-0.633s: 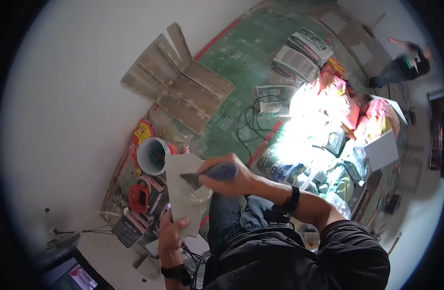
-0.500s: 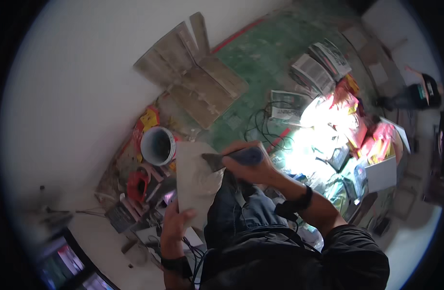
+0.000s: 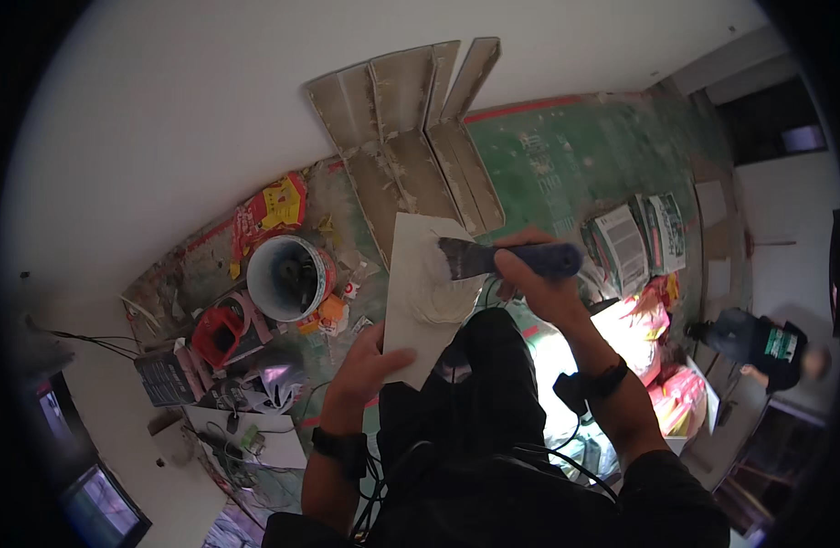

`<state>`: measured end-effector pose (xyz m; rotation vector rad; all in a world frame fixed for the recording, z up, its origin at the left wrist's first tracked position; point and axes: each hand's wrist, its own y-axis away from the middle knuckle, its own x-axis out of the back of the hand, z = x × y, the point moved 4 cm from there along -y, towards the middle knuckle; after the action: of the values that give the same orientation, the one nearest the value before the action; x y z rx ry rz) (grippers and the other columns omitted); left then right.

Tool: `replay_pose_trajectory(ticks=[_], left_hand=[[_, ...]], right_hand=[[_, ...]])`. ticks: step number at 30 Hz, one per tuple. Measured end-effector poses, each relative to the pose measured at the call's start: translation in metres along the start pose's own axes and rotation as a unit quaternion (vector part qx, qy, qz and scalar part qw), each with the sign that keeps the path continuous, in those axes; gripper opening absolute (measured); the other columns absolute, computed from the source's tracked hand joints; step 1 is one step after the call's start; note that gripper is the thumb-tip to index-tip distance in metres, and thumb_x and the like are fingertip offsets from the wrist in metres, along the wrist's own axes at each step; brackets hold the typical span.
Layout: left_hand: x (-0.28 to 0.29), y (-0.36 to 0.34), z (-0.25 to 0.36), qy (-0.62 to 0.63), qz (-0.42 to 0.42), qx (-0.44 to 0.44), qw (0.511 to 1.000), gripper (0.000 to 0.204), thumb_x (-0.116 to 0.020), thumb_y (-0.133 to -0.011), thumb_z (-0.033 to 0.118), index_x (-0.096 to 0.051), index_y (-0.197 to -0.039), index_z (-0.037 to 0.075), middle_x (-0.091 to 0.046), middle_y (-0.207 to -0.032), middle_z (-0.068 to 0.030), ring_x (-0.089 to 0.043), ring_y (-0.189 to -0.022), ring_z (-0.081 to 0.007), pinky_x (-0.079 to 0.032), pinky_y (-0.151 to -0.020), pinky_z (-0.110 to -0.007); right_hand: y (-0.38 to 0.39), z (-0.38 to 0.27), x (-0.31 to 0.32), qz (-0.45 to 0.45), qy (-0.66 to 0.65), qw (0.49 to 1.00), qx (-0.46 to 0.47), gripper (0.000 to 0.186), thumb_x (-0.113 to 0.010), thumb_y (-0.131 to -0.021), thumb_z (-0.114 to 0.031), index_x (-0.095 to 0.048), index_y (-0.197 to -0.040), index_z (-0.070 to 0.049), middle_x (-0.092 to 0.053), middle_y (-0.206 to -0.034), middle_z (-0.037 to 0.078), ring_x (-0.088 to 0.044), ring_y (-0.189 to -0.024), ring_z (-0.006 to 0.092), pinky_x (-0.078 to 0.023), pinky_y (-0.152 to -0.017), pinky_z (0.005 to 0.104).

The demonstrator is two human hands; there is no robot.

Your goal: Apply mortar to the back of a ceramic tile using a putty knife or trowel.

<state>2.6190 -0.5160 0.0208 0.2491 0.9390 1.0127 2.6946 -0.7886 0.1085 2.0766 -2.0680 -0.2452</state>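
Observation:
My left hand (image 3: 363, 373) grips the lower edge of a pale flat board (image 3: 409, 260), its thumb lying over the near face. A mound of off-white paste (image 3: 445, 301) is spread on the board's right part. Closed around the blue handle of a putty knife (image 3: 549, 260) is my right hand (image 3: 540, 290). The knife's wide dark blade, smeared with paste, points left and lies against the upper part of the board, just above the mound. Part of the board's lower end is hidden behind my left hand.
To the left stand a white bucket (image 3: 264, 274) with dark tools inside and a red container (image 3: 217, 333). Long grey-brown panels (image 3: 383, 100) lean on the wall ahead. Stacked printed bags (image 3: 621, 247) lie right, near bright light. Another person (image 3: 758, 347) is at far right.
The view has shifted, so the room sits differently in it. Board and knife appear farther right and higher. The blade has gone from darker to visibly smeared against the board.

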Motion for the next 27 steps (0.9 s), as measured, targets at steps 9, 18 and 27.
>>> replay_pose_trajectory(ticks=[9, 18, 27], left_hand=[[0.113, -0.161, -0.062, 0.131, 0.068, 0.012, 0.989, 0.068, -0.078, -0.076, 0.004, -0.056, -0.140, -0.005, -0.069, -0.129, -0.0149, -0.068, -0.118, -0.0256, -0.054, -0.103, -0.040], [0.305, -0.339, -0.140, -0.171, 0.102, -0.050, 0.979, 0.065, -0.090, -0.079, 0.011, -0.063, -0.137, -0.002, -0.073, -0.124, -0.0080, -0.066, -0.112, -0.0163, -0.051, -0.102, -0.034], [0.343, -0.379, -0.182, -0.290, 0.083, -0.064, 0.951, 0.061, -0.088, -0.082, 0.019, -0.064, -0.133, -0.004, -0.074, -0.117, -0.0082, -0.065, -0.107, -0.0145, -0.053, -0.095, -0.034]], right_hand=[[-0.235, 0.101, 0.018, -0.246, 0.041, 0.968, -0.003, 0.018, -0.076, -0.095, -0.011, -0.071, -0.108, -0.001, -0.070, -0.081, 0.005, -0.066, -0.062, 0.0104, -0.054, -0.055, 0.0260], [-0.443, 0.289, -0.040, -0.482, 0.122, 0.861, 0.106, 0.029, -0.081, -0.089, -0.020, -0.072, -0.105, 0.002, -0.069, -0.081, 0.009, -0.066, -0.057, 0.0155, -0.055, -0.053, 0.0286], [-0.506, 0.415, -0.049, -0.550, 0.168, 0.807, 0.130, 0.037, -0.084, -0.085, -0.028, -0.073, -0.108, 0.000, -0.070, -0.083, 0.007, -0.063, -0.057, 0.0132, -0.054, -0.051, 0.0287]])
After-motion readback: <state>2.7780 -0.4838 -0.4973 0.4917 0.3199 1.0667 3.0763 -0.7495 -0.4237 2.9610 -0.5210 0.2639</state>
